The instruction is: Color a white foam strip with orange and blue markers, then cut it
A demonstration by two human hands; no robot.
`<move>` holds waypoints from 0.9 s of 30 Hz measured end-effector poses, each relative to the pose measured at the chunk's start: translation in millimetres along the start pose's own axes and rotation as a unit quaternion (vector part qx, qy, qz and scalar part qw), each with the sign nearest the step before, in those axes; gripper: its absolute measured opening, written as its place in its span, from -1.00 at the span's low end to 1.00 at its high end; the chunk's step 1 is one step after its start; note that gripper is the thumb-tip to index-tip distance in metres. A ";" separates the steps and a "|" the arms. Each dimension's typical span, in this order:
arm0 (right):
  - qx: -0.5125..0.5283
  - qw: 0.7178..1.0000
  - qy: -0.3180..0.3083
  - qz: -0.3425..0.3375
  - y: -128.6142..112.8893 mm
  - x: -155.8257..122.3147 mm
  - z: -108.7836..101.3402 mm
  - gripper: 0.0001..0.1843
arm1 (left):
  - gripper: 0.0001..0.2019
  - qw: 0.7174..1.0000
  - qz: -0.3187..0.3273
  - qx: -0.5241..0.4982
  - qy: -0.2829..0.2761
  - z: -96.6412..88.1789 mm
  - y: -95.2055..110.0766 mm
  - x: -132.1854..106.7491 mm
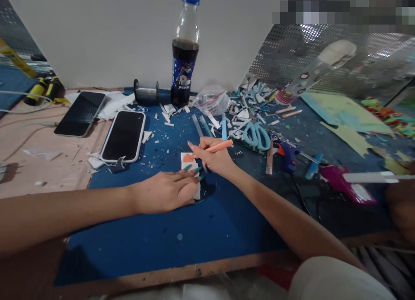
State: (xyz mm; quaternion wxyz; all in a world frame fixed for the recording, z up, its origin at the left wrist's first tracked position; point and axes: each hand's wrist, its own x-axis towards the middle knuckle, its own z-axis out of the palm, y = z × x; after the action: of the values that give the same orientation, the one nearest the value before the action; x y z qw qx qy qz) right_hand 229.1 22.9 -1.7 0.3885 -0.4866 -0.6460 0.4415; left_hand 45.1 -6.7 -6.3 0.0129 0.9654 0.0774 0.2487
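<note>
My right hand [215,157] is closed around an orange marker [223,145], held in a writing grip. Its tip end is hidden by the fingers, close to an orange patch [187,157] on a small white flat piece [183,165]. Lower on that piece lies my left hand [170,189], fingers together and bent over it, pinning it against the blue mat [155,244]. Green nails show on the left fingertips. The near part of the white piece is partly covered by this hand.
Two phones [123,136] lie left; a Pepsi bottle [184,71] and a spool [145,92] stand behind. White scraps [246,110], blue-handled scissors [256,135], a blue glue gun [287,157] and a purple tool [346,183] lie right. Another person's blurred hand [402,205] is at far right.
</note>
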 end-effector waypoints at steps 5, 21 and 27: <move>0.006 1.000 -0.005 0.009 0.9 0.4 0.0 -0.55 | -0.76 1.000 0.001 0.001 0.000 0.3 -1.3 -0.7; -0.015 1.000 0.013 -0.008 1.7 -1.2 0.1 -0.56 | -0.75 1.000 -0.001 -0.003 -0.005 -2.1 -1.1 0.7; 0.069 0.995 0.068 0.019 -11.2 -5.6 7.6 -0.52 | -0.79 1.000 -0.006 -0.015 -0.012 -0.8 -0.5 -0.3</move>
State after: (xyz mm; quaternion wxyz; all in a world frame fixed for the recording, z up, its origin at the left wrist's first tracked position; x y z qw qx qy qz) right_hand 220.1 14.5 6.2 0.4560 -0.4999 -0.5763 0.4582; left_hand 44.4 -6.3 -5.8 0.0302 0.9675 0.0790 0.2383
